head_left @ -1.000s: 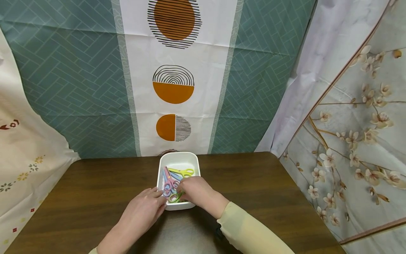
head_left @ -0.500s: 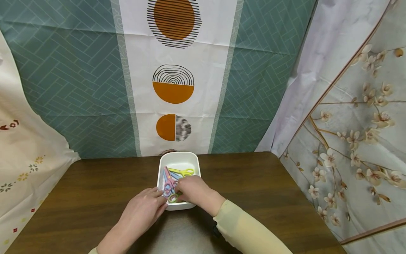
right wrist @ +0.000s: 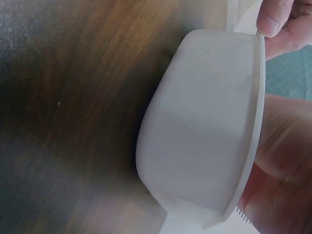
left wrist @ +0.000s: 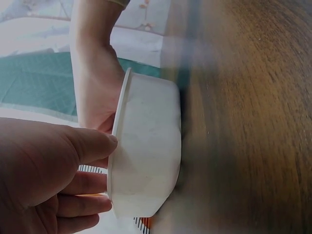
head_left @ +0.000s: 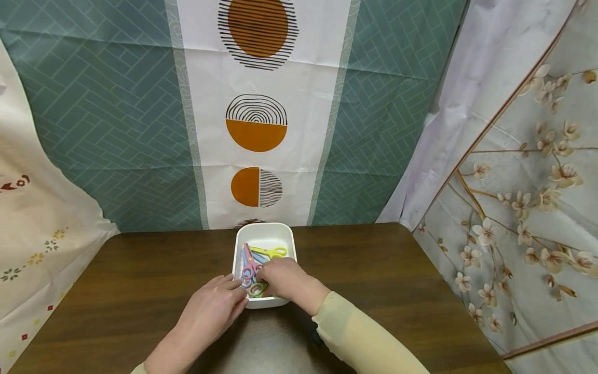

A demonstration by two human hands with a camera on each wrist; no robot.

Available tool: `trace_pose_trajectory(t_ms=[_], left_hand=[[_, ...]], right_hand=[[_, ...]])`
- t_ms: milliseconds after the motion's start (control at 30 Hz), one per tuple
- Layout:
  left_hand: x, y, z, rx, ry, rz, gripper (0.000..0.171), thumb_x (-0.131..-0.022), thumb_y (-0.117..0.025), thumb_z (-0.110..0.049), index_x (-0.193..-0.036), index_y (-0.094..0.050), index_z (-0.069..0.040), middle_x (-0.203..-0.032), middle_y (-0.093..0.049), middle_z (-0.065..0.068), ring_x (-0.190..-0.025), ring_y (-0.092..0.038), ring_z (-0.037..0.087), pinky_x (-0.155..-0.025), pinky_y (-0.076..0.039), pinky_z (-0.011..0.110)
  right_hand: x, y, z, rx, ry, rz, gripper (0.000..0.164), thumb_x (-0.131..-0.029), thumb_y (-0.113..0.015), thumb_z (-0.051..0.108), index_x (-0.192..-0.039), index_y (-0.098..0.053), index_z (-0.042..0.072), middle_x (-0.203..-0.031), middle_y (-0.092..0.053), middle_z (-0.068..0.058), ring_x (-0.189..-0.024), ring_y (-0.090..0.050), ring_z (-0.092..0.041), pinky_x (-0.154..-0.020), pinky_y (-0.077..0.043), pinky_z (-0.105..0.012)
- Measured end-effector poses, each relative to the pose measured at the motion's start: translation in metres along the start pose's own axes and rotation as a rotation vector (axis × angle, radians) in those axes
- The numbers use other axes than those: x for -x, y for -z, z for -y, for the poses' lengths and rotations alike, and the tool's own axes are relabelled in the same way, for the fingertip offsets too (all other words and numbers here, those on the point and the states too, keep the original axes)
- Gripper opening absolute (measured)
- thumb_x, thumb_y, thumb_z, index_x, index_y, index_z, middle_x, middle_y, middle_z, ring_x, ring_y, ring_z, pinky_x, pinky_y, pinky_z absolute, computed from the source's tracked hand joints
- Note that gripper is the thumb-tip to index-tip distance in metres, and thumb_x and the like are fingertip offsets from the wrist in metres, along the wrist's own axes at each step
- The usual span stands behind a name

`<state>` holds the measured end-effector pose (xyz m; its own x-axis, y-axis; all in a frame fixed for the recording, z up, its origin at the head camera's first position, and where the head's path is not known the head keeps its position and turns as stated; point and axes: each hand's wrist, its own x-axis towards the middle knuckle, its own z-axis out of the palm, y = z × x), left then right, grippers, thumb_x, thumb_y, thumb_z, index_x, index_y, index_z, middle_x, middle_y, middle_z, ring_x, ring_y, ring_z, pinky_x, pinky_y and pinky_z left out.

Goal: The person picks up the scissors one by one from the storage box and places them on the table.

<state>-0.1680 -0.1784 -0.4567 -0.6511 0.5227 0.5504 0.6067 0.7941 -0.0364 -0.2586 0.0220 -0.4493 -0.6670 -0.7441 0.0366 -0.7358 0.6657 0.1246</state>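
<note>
A white plastic box (head_left: 264, 303) stands on the table with several colourful scissors in it. Pink scissors (head_left: 249, 262) and yellow scissors (head_left: 277, 252) lie toward the far side, with light blue ones below them. My left hand (head_left: 212, 305) holds the box's near left corner, thumb and fingers at the rim (left wrist: 113, 127). From the right, my right hand (head_left: 282, 278) reaches down into the box, over green scissors (head_left: 257, 289) whose loop shows beside the thumb. In the right wrist view the box wall (right wrist: 200, 117) hides those fingertips, so I cannot tell whether they grip the scissors.
The brown wooden table (head_left: 364, 270) spreads to both sides of the box. A patterned green and white cloth (head_left: 280, 197) hangs right behind its far edge. Floral cloths (head_left: 514, 234) hang at the right and the left.
My right hand shifts slightly inside the box, and the loop of the green scissors moves a little with it. My left hand and the box stay in place.
</note>
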Motion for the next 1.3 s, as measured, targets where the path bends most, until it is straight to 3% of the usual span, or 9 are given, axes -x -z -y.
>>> trace_pose_trajectory(t_ms=[433,700,900,1167,1300], left_hand=[[0.0,-0.002,0.001,0.002,-0.007,0.028,0.022,-0.087,-0.09,-0.017,-0.082,-0.069,-0.019,-0.087,-0.074,-0.001,-0.104,-0.076,0.033,-0.099,-0.061,0.05],[-0.002,0.0,-0.002,-0.018,0.032,0.074,0.02,-0.09,-0.088,-0.02,-0.083,-0.069,-0.017,-0.091,-0.077,0.002,-0.11,-0.077,0.034,-0.103,-0.06,0.053],[-0.001,-0.001,-0.002,-0.019,0.028,0.058,0.021,-0.089,-0.088,-0.018,-0.082,-0.068,-0.016,-0.091,-0.076,0.002,-0.109,-0.076,0.035,-0.102,-0.06,0.052],[0.001,-0.002,-0.002,-0.025,0.007,0.029,0.026,-0.089,-0.087,-0.019,-0.078,-0.064,-0.018,-0.083,-0.07,-0.001,-0.103,-0.075,0.032,-0.098,-0.06,0.051],[0.001,-0.002,-0.001,-0.023,0.002,0.029,0.026,-0.089,-0.087,-0.018,-0.078,-0.064,-0.017,-0.081,-0.068,-0.001,-0.1,-0.073,0.031,-0.096,-0.061,0.051]], right_hand=[[0.0,0.0,-0.005,-0.007,0.019,-0.006,0.019,-0.089,-0.093,0.034,-0.103,-0.084,0.025,-0.085,-0.068,0.013,-0.076,-0.062,-0.008,-0.072,-0.054,-0.027],[0.007,0.005,-0.017,-0.136,0.027,-0.065,0.023,-0.093,-0.089,0.028,-0.113,-0.083,0.019,-0.088,-0.07,0.012,-0.077,-0.056,-0.006,-0.071,-0.05,-0.022],[0.014,0.012,-0.022,-0.251,0.006,-0.123,0.039,-0.095,-0.086,0.027,-0.131,-0.081,0.015,-0.11,-0.078,0.006,-0.092,-0.064,-0.008,-0.082,-0.057,-0.024],[0.033,0.021,-0.029,-0.315,0.038,-0.22,0.038,-0.099,-0.084,0.024,-0.134,-0.077,0.012,-0.123,-0.077,0.004,-0.112,-0.068,-0.016,-0.1,-0.058,-0.03],[0.046,0.024,-0.039,-0.308,0.074,-0.293,0.039,-0.098,-0.085,0.021,-0.135,-0.074,0.012,-0.126,-0.075,0.002,-0.118,-0.067,-0.018,-0.102,-0.058,-0.033]])
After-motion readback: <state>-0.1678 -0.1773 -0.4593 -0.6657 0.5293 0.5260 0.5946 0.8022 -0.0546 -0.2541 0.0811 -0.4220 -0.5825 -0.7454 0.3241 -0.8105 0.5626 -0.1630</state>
